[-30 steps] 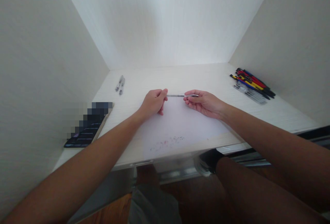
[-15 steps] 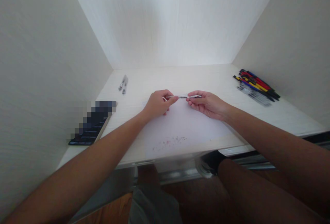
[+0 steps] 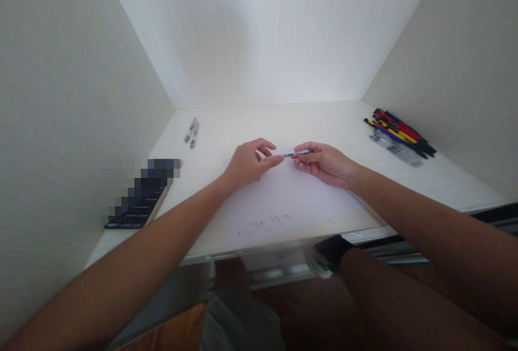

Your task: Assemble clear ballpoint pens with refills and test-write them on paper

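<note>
Pinching slim pen (image 3: pixel 288 155) over far part of paper (image 3: pixel 299 194): right hand (image 3: pixel 328 165), closed on barrel. Left hand (image 3: pixel 246 162) spread, thumb at pen's other end; pen between both hands. Marks (image 3: pixel 269 224) on paper's near part too small to read. Left of paper, two clear pens (image 3: pixel 190 131); right of it, coloured pen pile (image 3: pixel 399 131).

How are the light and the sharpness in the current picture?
Head view: light is soft, brightest on the white wood-grain back wall, while much of the brown wooden floor is shadowed; head view: the slim clear pen in the right hand and the small marks on the white paper sheet look too soft for detail; head view: blocky pixels hide part of the dark flat panel.
</note>
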`<state>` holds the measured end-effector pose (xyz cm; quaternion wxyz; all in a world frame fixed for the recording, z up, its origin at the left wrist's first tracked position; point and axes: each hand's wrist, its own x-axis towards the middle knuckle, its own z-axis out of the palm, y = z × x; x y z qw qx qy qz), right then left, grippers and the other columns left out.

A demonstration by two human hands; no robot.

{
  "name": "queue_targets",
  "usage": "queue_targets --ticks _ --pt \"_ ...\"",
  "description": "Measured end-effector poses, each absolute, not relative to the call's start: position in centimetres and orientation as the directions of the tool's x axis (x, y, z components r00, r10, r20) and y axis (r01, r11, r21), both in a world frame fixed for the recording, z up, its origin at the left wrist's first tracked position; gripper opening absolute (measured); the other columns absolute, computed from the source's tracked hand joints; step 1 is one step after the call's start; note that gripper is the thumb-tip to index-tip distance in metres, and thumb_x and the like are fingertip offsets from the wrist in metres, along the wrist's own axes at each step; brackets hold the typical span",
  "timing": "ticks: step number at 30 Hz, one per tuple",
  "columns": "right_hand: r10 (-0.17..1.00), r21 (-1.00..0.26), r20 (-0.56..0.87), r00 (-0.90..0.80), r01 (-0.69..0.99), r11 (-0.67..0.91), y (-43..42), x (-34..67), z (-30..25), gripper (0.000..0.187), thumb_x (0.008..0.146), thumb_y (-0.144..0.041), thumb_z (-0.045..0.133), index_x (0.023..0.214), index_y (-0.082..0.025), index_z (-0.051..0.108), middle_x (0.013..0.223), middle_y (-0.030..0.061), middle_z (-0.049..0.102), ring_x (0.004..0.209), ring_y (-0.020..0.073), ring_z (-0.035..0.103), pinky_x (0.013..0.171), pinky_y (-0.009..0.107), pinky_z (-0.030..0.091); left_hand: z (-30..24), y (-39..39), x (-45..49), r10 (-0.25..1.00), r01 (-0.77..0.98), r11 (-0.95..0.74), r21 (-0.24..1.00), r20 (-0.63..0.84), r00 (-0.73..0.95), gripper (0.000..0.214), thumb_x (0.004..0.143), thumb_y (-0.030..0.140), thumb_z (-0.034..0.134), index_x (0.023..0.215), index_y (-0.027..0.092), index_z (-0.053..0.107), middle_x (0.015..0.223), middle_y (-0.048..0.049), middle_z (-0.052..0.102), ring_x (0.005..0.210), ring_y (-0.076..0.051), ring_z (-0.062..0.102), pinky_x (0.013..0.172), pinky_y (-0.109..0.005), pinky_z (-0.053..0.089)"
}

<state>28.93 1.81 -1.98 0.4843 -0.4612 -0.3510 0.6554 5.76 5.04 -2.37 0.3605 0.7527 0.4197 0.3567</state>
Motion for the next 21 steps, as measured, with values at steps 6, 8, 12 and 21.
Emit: queue_targets --ticks 6,8,12,21 --pt "0.965 -0.930 -0.235 -0.115 -0.261 -0.258 1.74 28.88 -2.03 0.019 0.080 0.004 0.075 0.086 -0.014 0.074 0.084 0.0081 0.076 0.077 0.0123 0.072 0.078 0.021 0.061 -3.07 5.32 5.81 0.794 0.361 -0.581 0.729 0.412 0.447 0.032 0.079 0.037 0.085 0.106 0.021 0.078 0.098 -0.0040 0.078 0.076 -0.014 0.068 0.072 -0.025 0.056" --pt "0.966 -0.937 -0.227 -0.124 -0.244 -0.252 1.74 28.86 -2.06 0.018 0.080 0.003 0.076 0.085 -0.014 0.074 0.083 0.0082 0.076 0.078 0.0128 0.072 0.079 0.022 0.061 -3.11 5.28 5.84 0.788 0.378 -0.592 0.712 0.410 0.460 0.021 0.082 0.034 0.082 0.098 0.021 0.079 0.094 -0.0035 0.078 0.076 -0.014 0.069 0.073 -0.026 0.055" --pt "0.967 -0.937 -0.224 -0.119 -0.246 -0.247 1.73 28.81 -2.09 0.019 0.079 0.004 0.075 0.086 -0.014 0.075 0.084 0.0091 0.077 0.077 0.0130 0.073 0.080 0.022 0.061 -2.96 5.21 5.84 0.796 0.433 -0.591 0.681 0.404 0.451 0.016 0.084 0.035 0.080 0.091 0.020 0.080 0.090 -0.0031 0.079 0.076 -0.015 0.069 0.074 -0.026 0.053" --pt "0.971 -0.939 -0.210 -0.117 -0.252 -0.234 1.70 28.82 -2.10 0.019 0.078 0.004 0.075 0.085 -0.013 0.075 0.084 0.0091 0.077 0.076 0.0124 0.073 0.079 0.022 0.061 -2.82 5.36 6.05 0.784 0.456 -0.599 0.658 0.368 0.499 0.022 0.094 0.034 0.064 0.091 0.020 0.081 0.087 -0.0020 0.081 0.075 -0.015 0.068 0.074 -0.027 0.049"
